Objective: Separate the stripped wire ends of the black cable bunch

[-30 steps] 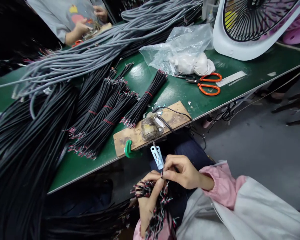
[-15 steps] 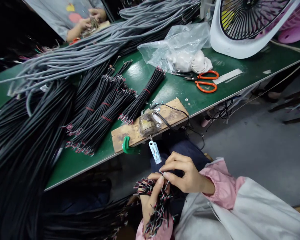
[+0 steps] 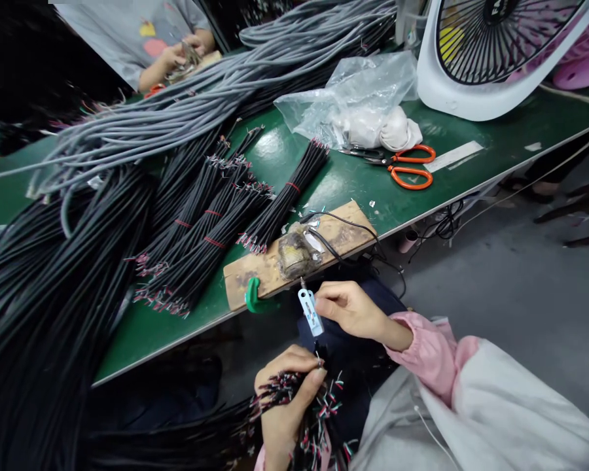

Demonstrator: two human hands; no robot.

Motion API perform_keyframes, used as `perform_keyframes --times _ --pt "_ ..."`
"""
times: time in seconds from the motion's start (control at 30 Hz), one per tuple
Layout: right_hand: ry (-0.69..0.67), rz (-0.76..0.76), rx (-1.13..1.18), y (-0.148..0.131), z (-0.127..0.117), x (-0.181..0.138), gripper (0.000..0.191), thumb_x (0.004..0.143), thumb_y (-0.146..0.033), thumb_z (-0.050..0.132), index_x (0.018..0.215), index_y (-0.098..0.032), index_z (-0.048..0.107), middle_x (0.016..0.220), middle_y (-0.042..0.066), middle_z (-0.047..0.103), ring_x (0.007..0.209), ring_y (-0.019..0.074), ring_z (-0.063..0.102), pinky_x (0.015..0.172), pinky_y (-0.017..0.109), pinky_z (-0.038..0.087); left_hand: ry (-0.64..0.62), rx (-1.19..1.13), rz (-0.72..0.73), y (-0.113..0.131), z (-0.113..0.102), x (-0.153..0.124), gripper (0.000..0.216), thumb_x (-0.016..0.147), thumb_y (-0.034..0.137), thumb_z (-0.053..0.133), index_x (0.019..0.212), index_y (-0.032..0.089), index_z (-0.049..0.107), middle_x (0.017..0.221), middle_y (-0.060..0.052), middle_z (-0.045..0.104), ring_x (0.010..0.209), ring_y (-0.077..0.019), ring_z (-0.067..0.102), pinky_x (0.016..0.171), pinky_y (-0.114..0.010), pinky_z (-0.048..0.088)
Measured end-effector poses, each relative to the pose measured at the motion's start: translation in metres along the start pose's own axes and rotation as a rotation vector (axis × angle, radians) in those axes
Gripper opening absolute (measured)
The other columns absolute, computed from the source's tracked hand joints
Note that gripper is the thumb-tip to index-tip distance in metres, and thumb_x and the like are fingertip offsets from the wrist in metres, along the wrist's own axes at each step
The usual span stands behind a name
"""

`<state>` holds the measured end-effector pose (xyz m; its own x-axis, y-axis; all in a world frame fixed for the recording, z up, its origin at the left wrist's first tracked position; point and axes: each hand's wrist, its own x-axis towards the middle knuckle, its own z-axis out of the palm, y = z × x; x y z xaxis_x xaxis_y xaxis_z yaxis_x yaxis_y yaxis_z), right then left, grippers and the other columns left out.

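My left hand (image 3: 287, 399) is wrapped round a bundle of thin black cables (image 3: 319, 425) whose stripped ends show red, white and green wires. Its thumb and forefinger pinch one cable end just below a light blue clothes peg (image 3: 310, 313). The peg hangs from the short shaft of a grimy taped motor (image 3: 296, 254) on a wooden board (image 3: 346, 226). At the peg's right side, my right hand (image 3: 348, 311) has its fingers curled closed, thumb and forefinger on the peg. Its other fingertips are hidden.
Tied bundles of black cable (image 3: 211, 222) and long grey cables (image 3: 177, 118) cover the green table's left. A green clamp (image 3: 253, 296) grips the board. Orange-handled scissors (image 3: 410, 176), a plastic bag (image 3: 348, 98) and a white fan (image 3: 451, 108) stand beyond. A co-worker's hands (image 3: 189, 52) work opposite.
My right hand has left the wire ends at my left hand and moved up to the peg. My left hand has shifted slightly down and left, still holding the cables.
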<state>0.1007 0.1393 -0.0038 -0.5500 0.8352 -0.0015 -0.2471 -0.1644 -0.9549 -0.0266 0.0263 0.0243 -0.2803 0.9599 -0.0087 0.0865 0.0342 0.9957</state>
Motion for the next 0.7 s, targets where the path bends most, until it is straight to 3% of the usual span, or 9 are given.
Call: perform_keyframes --times 0.13,0.27,0.47,0.7 --pt "-0.117 0.162 0.191 -0.006 0.009 0.012 0.055 0.070 -0.064 0.066 0.065 -0.010 0.065 0.059 -0.001 0.054 0.053 0.0076 0.044 0.052 0.022 0.034 0.026 0.045 0.036 0.009 0.002 0.009 0.013 0.063 0.009 0.076 0.063 0.022 0.073 0.059 0.000 0.067 0.054 -0.0160 0.062 0.054 -0.024 0.051" --pt "-0.118 0.287 0.477 0.000 0.015 0.013 0.049 0.064 -0.058 0.075 0.066 -0.010 0.063 0.055 -0.003 0.052 0.048 0.0058 0.043 0.048 0.020 0.034 0.044 0.115 0.018 0.012 0.003 0.016 0.011 0.064 0.011 0.076 0.062 0.022 0.074 0.059 0.000 0.067 0.055 -0.0148 0.062 0.054 -0.021 0.051" --pt "-0.120 0.321 0.611 0.003 0.018 0.013 0.044 0.064 -0.052 0.077 0.065 -0.011 0.062 0.056 -0.002 0.054 0.046 0.0059 0.044 0.046 0.019 0.034 0.009 0.098 -0.077 0.010 0.004 0.021 0.007 0.064 0.016 0.077 0.059 0.019 0.073 0.058 -0.002 0.067 0.055 -0.0167 0.062 0.055 -0.024 0.050" --pt "-0.188 0.319 0.646 0.011 0.017 0.010 0.049 0.066 -0.058 0.074 0.068 -0.010 0.062 0.059 -0.001 0.054 0.049 0.0062 0.043 0.048 0.020 0.032 -0.029 0.077 -0.105 0.007 0.004 0.021 0.009 0.067 0.018 0.076 0.059 0.019 0.072 0.059 -0.002 0.067 0.056 -0.0163 0.061 0.056 -0.024 0.048"
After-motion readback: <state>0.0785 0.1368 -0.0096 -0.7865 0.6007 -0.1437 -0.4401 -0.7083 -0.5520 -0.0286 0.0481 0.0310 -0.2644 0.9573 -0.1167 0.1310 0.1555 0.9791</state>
